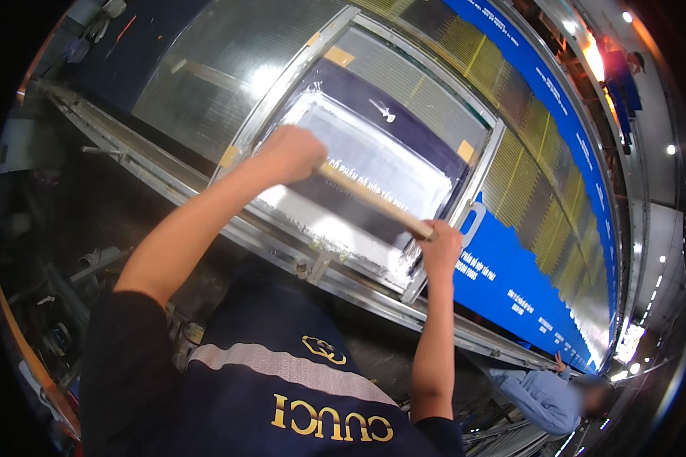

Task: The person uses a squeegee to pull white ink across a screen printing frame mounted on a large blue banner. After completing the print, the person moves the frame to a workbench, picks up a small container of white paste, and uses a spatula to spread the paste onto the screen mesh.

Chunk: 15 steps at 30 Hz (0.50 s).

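For a good stroke, we would keep the pressure level from end to end of the long pale bar, which lies slantwise across the screen inside the metal frame, and hold its tilt steady. Our left hand is clamped round its upper-left end and our right hand round its lower-right end, the left arm reaching farther out and both wrists above the screen.

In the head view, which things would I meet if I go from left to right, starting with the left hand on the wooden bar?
Left hand → wooden squeegee bar → right hand → co-worker's light blue shirt.
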{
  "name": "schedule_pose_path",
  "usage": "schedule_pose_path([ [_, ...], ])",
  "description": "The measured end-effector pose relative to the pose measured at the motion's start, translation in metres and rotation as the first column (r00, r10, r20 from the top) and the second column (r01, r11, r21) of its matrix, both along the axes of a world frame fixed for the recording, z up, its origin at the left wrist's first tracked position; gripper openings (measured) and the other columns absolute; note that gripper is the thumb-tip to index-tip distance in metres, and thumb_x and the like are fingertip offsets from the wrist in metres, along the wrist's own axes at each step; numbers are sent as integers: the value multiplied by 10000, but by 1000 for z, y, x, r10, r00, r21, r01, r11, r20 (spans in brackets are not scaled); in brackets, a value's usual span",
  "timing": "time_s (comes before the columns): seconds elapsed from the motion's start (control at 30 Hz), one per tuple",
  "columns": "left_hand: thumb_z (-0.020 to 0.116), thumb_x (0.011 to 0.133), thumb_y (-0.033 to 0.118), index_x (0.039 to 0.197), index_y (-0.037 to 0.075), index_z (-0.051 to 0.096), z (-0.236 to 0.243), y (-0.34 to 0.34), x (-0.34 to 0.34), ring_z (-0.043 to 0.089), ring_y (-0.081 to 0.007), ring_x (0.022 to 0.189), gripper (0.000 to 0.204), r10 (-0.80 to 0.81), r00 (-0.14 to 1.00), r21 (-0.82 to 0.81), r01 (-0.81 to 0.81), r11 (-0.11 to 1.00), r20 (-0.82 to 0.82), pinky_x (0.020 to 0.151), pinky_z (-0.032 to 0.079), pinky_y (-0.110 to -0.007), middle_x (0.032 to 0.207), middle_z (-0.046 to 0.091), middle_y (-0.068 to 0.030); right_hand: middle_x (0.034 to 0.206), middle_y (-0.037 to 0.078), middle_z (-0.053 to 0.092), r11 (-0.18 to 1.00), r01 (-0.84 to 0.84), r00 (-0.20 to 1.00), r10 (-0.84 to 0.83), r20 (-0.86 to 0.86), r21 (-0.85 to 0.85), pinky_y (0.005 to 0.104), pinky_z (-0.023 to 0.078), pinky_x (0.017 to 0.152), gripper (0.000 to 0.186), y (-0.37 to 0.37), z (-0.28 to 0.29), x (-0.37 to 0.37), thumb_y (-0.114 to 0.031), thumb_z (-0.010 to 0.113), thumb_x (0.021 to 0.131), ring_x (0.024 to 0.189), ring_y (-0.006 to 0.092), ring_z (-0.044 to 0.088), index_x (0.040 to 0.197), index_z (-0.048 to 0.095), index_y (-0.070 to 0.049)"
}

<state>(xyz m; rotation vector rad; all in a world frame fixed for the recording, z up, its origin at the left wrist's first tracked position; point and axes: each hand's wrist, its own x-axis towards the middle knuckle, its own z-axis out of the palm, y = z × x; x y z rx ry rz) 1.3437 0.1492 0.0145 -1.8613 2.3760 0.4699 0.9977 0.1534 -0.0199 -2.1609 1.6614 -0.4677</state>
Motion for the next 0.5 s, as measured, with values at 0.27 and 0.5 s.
schedule_pose_path([
  [0.27,793,678,400,998,153,689,-1,44,-2,651,-261,920,417,-154,988,-126,154,980,9,756,498,-408,847,690,-62,826,81,695,983,-185,970,186,-160,23,393,462,736,344,37,16,-4,-325,840,643,841,281,641,844,719,-72],
  [0.5,752,587,691,717,96,693,-27,18,-39,672,-302,729,612,2,1000,-149,-2,989,0,645,515,-394,697,668,-98,722,195,669,977,-102,971,139,-194,190,426,519,681,755,6,6,31,-733,669,678,713,353,654,798,696,12],
])
